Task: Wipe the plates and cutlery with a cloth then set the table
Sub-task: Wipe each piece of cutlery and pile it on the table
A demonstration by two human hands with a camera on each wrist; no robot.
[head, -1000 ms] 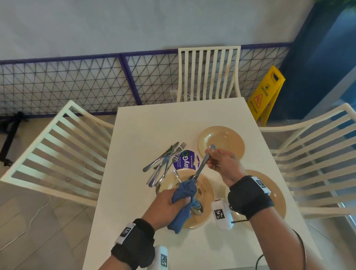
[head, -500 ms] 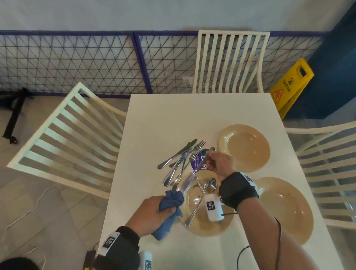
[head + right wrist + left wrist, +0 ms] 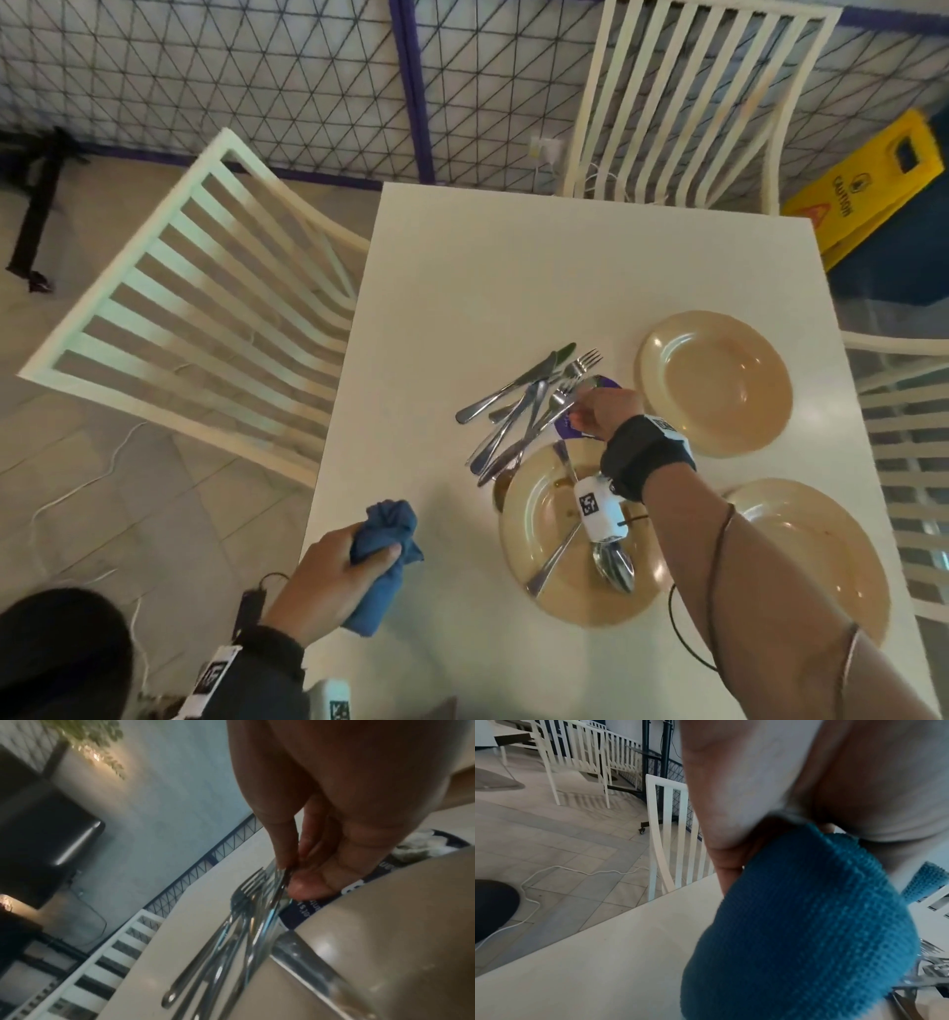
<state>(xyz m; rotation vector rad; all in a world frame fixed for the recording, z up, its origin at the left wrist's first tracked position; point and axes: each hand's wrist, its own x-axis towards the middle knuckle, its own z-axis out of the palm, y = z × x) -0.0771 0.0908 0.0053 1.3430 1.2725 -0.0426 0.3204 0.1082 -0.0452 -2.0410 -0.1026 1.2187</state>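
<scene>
My left hand [image 3: 359, 555] grips a bunched blue cloth [image 3: 387, 545] above the table's left edge; the cloth [image 3: 808, 923] fills the left wrist view. My right hand [image 3: 580, 411] reaches over the near plate [image 3: 529, 524] and pinches the end of a knife [image 3: 529, 437] lying in the cutlery pile [image 3: 513, 401]. In the right wrist view the thumb and fingers [image 3: 280, 862] close on that metal end amid the forks [image 3: 244, 888]. Two spoons [image 3: 613, 562] lie on the near plate. A second plate [image 3: 714, 383] sits far right and a third [image 3: 821, 545] near right.
The white table [image 3: 462, 277] has bare room at its far half. A purple round label [image 3: 565, 431] lies under the cutlery. White slatted chairs stand at the left [image 3: 205, 288], far [image 3: 683, 97] and right sides. A yellow caution sign [image 3: 868, 185] stands on the floor.
The cloth has come off the knife and my left hand drew back left to the table edge. My right hand carried the knife up to the cutlery pile.
</scene>
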